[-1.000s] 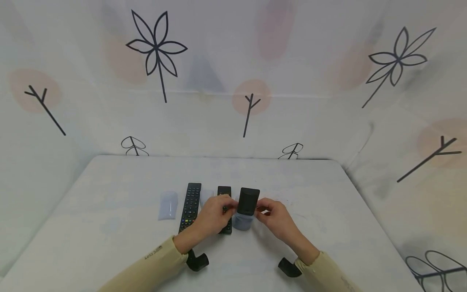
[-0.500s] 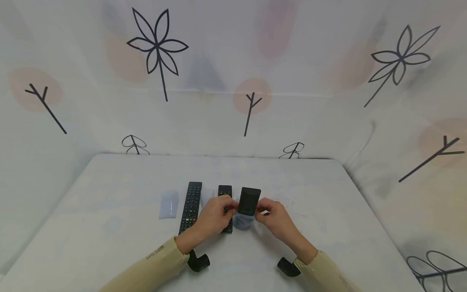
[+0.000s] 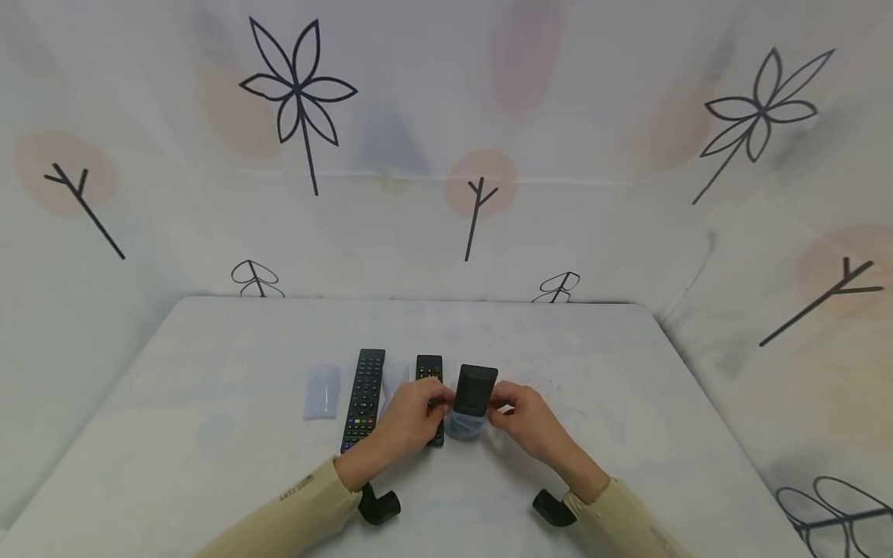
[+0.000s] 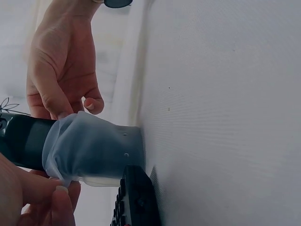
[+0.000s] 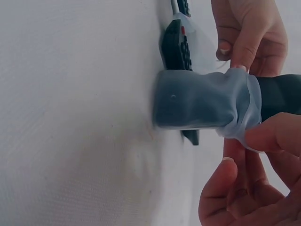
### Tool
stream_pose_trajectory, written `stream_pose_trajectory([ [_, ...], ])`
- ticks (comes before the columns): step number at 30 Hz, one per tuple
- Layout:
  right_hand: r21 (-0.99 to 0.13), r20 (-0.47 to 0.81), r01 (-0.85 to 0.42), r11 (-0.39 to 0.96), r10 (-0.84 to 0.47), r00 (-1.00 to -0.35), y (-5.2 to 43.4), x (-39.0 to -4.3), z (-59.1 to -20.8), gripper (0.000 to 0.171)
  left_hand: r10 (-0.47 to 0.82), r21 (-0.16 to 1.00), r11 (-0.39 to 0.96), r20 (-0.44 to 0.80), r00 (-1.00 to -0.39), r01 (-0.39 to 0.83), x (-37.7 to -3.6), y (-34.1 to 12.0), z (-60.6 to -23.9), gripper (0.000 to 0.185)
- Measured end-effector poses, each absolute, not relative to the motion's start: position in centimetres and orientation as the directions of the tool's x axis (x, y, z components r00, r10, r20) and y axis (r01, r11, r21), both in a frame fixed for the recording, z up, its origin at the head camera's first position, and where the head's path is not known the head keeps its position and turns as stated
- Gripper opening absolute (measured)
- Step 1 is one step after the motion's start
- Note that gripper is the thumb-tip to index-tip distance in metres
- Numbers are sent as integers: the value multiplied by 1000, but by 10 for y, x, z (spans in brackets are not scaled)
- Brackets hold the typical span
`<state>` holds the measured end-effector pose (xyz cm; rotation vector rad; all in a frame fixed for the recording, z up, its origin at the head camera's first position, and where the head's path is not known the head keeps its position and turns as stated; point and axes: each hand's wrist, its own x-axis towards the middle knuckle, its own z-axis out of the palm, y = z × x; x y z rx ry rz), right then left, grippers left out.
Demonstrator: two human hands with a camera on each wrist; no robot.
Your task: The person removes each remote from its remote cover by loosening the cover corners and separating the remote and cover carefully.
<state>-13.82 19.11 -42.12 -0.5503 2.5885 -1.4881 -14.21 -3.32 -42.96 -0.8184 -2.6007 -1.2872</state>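
Note:
A black remote control (image 3: 477, 390) stands on end, slightly tilted, its lower part inside a translucent bluish sleeve (image 3: 464, 426). The sleeve's bottom reaches the tabletop, and its upper rim (image 5: 254, 101) is bunched in folds around the remote. From one side my left hand (image 3: 412, 415) pinches that rim between thumb and finger. Opposite it, my right hand (image 3: 526, 418) pinches the other edge of the rim. In the left wrist view the covered part of the sleeve (image 4: 101, 150) looks smooth lower down, and the remote's bare end (image 4: 30, 141) sticks out between the hands.
Beside my left hand lies a second, smaller remote (image 3: 429, 366), partly covered by the fingers. Further left are a long remote with coloured buttons (image 3: 364, 395), a translucent sleeve (image 3: 395, 376) and another flat sleeve (image 3: 322, 391). A patterned cloth wall (image 3: 391, 232) rises behind the table.
The upright remote has sunk slightly deeper into the sleeve. Both hands have come down a little with it, keeping their pinch on the rim. The other remotes and sleeves have not moved.

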Motion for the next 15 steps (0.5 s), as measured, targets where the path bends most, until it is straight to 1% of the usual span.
stream_pose_trajectory([
  [15,-837,74,-278,472,-405,-911,193,-143,-423,21,421,717,489,306,-854,497,-145,-34,-435,16],
])
